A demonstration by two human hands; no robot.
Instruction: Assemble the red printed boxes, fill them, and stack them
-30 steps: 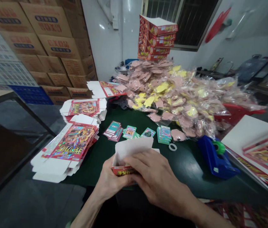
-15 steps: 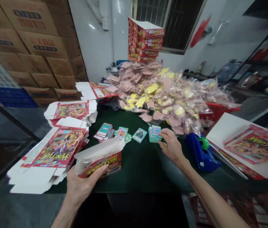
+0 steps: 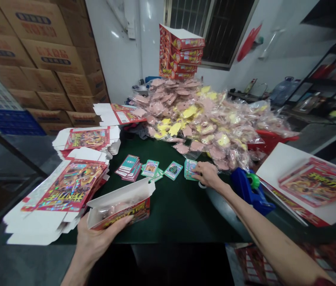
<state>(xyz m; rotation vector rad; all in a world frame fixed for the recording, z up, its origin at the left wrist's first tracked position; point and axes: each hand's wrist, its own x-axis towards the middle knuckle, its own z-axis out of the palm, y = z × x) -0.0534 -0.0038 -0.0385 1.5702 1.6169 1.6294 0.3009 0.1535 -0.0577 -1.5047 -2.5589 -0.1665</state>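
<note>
Left hand: We see the left hand under the open printed box, with the palm up and the fingers spread along the long red side. It carries the box from below and does not pinch it.

Open box: It is above the near edge of the table, tilted, with its white inside toward us. Something pink is inside, but we cannot tell clearly what it is.

Handling: We judge the box is light and rather stiff, but its thin flaps can bend easily. We think the best hold is from below or along the long folded side.

Right hand: Ahead and to the right of the open box, the right hand has its fingers close together on the stack of teal cards. We cannot tell if it pinches them.

Beside: Left of the open box are the flat box blanks. To its right is the blue tape dispenser, and farther right is the printed sheet.

Ahead: Past the open box lie the loose trading cards, then the pile of pink and yellow plastic packets.

Far: Behind the pile is the stack of folded red boxes, and far to the left are the cardboard cartons.
</note>
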